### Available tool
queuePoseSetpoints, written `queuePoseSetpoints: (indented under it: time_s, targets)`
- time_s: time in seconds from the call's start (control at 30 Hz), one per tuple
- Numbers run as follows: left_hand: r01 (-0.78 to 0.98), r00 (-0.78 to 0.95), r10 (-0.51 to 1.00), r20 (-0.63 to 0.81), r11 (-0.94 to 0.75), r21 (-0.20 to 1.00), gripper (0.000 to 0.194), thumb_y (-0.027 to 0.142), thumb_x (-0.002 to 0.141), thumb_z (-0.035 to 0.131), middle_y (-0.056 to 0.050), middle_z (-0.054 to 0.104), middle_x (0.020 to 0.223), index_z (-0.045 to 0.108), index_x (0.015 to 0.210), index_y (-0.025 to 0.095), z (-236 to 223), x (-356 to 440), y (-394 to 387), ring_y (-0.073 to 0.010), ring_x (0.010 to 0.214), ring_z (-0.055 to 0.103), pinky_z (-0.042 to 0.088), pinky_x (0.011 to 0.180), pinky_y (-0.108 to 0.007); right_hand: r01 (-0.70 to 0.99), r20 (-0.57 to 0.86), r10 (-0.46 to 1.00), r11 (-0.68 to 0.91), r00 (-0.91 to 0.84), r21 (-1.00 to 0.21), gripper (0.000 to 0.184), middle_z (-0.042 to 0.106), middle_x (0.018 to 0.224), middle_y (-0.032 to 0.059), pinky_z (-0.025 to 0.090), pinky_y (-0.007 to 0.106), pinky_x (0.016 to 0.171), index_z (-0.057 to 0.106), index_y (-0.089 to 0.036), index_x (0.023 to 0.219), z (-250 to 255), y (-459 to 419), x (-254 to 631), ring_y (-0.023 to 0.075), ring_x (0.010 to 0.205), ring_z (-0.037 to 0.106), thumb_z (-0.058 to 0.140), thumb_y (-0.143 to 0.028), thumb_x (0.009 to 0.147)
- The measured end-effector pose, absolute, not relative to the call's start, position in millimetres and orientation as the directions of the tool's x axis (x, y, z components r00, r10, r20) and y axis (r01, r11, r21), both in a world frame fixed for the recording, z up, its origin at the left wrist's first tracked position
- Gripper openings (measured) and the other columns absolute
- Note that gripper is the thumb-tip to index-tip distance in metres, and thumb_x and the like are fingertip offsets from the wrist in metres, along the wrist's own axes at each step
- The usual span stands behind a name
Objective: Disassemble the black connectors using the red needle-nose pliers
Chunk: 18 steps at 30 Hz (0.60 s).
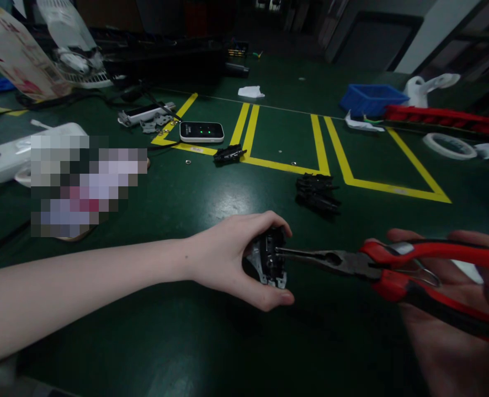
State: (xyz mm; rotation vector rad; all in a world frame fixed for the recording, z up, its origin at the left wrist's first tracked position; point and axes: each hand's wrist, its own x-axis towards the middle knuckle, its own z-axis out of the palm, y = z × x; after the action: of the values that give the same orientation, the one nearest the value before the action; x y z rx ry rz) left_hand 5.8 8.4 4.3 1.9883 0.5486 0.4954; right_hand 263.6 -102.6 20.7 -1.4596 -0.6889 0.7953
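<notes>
Two hands: left hand (228,256) cups angular black part (269,259) (red-handled pliers (377,264) probing).

Glossy red plastic plier handles (435,264)

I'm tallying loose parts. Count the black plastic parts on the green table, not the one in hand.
2 groups at least: one part beside the yellow tape near the white device, and a small pile right of centre, whose pieces I cannot separate. Others may be hidden in the dark.
</notes>
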Motion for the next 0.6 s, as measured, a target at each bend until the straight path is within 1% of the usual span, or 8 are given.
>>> queuePoseSetpoints:
  time_s: [0.07, 0.13, 0.23, 0.37, 0.43, 0.5, 0.57, 0.6]
  targets:
    - [0.167, 0.815, 0.567, 0.117, -0.424, 0.890, 0.067, 0.052, 0.076, 0.089, -0.007, 0.072, 0.108, 0.063, 0.126, 0.016, 3.7, 6.0, 8.3, -0.0218, 0.088, 0.066, 0.053, 0.074, -0.032, -0.081, -0.097, 0.808, -0.061, 0.581, -0.995, 0.043, 0.084, 0.118, -0.0048, 0.070, 0.044, 0.096, 0.079, -0.044, 0.110, 23.1, -103.1, 263.1, 0.0294, 0.130, 0.072, 0.090, -0.056, 0.070]
    - [0.165, 0.817, 0.565, 0.115, -0.420, 0.892, 0.067, 0.052, 0.076, 0.088, -0.006, 0.071, 0.107, 0.062, 0.126, 0.016, 3.5, 6.2, 8.2, -0.0212, 0.086, 0.065, 0.053, 0.073, -0.032, -0.095, -0.125, 0.794, -0.085, 0.595, -0.992, 0.045, 0.083, 0.120, -0.0050, 0.070, 0.045, 0.097, 0.080, -0.044, 0.111, 25.2, -102.5, 263.4, 0.0299, 0.130, 0.073, 0.091, -0.057, 0.069]
    - [0.168, 0.817, 0.567, 0.110, -0.416, 0.894, 0.067, 0.053, 0.076, 0.089, -0.007, 0.071, 0.109, 0.063, 0.126, 0.016, 3.8, 6.5, 8.3, -0.0217, 0.088, 0.065, 0.053, 0.073, -0.032, -0.054, -0.095, 0.786, -0.078, 0.611, -0.996, 0.049, 0.083, 0.124, -0.0020, 0.072, 0.042, 0.090, 0.081, -0.041, 0.109, 24.4, -101.1, 265.6, 0.0317, 0.130, 0.073, 0.091, -0.062, 0.067]
    - [0.164, 0.808, 0.577, 0.122, -0.418, 0.893, 0.067, 0.054, 0.075, 0.089, -0.007, 0.071, 0.111, 0.063, 0.125, 0.017, 4.1, 6.8, 8.5, -0.0228, 0.091, 0.066, 0.053, 0.075, -0.032, -0.052, -0.097, 0.794, -0.082, 0.600, -0.995, 0.056, 0.085, 0.117, 0.0041, 0.074, 0.045, 0.080, 0.082, -0.035, 0.109, 19.8, -100.8, 267.7, 0.0358, 0.117, 0.079, 0.094, -0.061, 0.061]
    - [0.161, 0.812, 0.572, 0.113, -0.407, 0.899, 0.068, 0.053, 0.076, 0.089, -0.008, 0.071, 0.112, 0.063, 0.126, 0.016, 4.0, 6.7, 8.8, -0.0233, 0.092, 0.066, 0.053, 0.076, -0.032, -0.062, -0.097, 0.790, -0.075, 0.605, -0.995, 0.055, 0.085, 0.112, 0.0034, 0.074, 0.044, 0.079, 0.082, -0.035, 0.105, 19.3, -100.9, 267.5, 0.0347, 0.113, 0.080, 0.097, -0.061, 0.059]
    - [0.166, 0.814, 0.573, 0.096, -0.388, 0.906, 0.068, 0.052, 0.076, 0.089, -0.008, 0.071, 0.112, 0.063, 0.127, 0.015, 3.9, 6.3, 9.1, -0.0234, 0.092, 0.065, 0.052, 0.075, -0.032, -0.063, -0.087, 0.798, -0.061, 0.597, -0.996, 0.053, 0.085, 0.112, 0.0013, 0.074, 0.042, 0.079, 0.081, -0.037, 0.104, 19.5, -100.3, 267.1, 0.0327, 0.114, 0.080, 0.098, -0.061, 0.059]
    - [0.171, 0.813, 0.577, 0.077, -0.363, 0.916, 0.069, 0.052, 0.077, 0.089, -0.008, 0.071, 0.110, 0.063, 0.128, 0.015, 3.7, 5.8, 9.4, -0.0231, 0.090, 0.065, 0.051, 0.073, -0.032, -0.053, -0.070, 0.812, -0.049, 0.579, -0.997, 0.053, 0.085, 0.115, 0.0000, 0.073, 0.042, 0.082, 0.080, -0.040, 0.107, 19.2, -99.6, 267.2, 0.0312, 0.116, 0.079, 0.096, -0.063, 0.062]
    - [0.172, 0.813, 0.579, 0.067, -0.348, 0.922, 0.069, 0.052, 0.076, 0.089, -0.008, 0.071, 0.109, 0.063, 0.129, 0.015, 3.6, 5.5, 9.6, -0.0229, 0.089, 0.064, 0.051, 0.072, -0.031, -0.035, -0.039, 0.820, -0.023, 0.571, -0.999, 0.053, 0.085, 0.115, 0.0000, 0.073, 0.042, 0.081, 0.080, -0.041, 0.109, 18.6, -99.6, 267.5, 0.0310, 0.116, 0.079, 0.095, -0.066, 0.064]
